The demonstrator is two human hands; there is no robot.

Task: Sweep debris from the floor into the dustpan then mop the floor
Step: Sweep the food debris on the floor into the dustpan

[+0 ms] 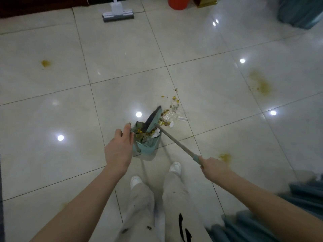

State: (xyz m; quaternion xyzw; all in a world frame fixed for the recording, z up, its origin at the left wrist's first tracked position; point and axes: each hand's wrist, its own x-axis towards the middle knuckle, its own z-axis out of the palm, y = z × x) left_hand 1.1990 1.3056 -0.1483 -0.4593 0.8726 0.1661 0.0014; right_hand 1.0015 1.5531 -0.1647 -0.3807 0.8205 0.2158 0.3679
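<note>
Nearest, the right hand (215,167) has its fingers wrapped around the broom (153,119) handle; the left hand (120,151) is at the dustpan (148,146), but I cannot tell if its fingers grip. Sweeping seems half done: debris (171,109) lies just beyond the pan and needs short pulls inward. The floor (122,58) is open around, with the mop (118,14) at its far edge.

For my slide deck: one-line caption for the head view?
Right hand grips broom, brushing debris into the teal dustpan the left hand steadies.
</note>
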